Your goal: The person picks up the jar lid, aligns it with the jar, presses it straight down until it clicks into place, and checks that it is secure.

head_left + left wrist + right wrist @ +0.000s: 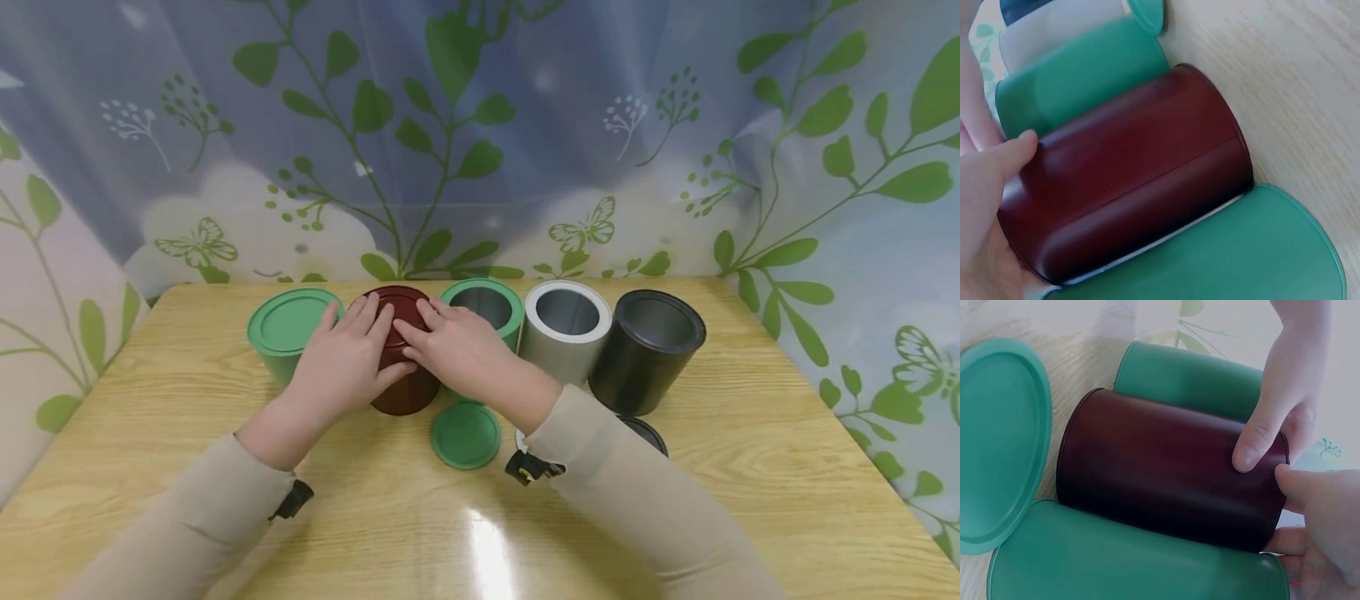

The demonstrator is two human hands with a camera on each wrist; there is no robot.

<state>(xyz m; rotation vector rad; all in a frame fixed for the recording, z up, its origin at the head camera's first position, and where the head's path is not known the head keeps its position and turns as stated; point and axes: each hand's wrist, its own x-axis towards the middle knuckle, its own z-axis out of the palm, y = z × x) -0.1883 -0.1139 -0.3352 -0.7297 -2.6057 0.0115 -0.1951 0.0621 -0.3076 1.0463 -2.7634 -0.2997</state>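
The fingers of the left hand [345,354] lay nearly straight and slightly apart on the dark red lid [405,302], its thumb set against the side wall. The right hand [472,346] pressed the same lid with extended, parted fingers, its thumb at the rim. Beneath them, the dark red canister [405,396] stood upright on the table [360,517], second from the left in a row of five. Its wall was cylindrical, smooth and glossy, with a fine line running lengthwise.

Close beside it stood a lidded green canister [281,362] on the left and an open-topped green canister [516,312] on the right. Beyond the latter came a pale canister [558,354] with a white rim and a black canister [633,375], both hollow and dark inside. A round, rimmed green lid [465,435] lay in front; a black lid [648,433] was partly hidden by the right sleeve [637,492]. The tabletop showed yellowish wood grain, and leaf-printed cloth [525,125] hung behind.
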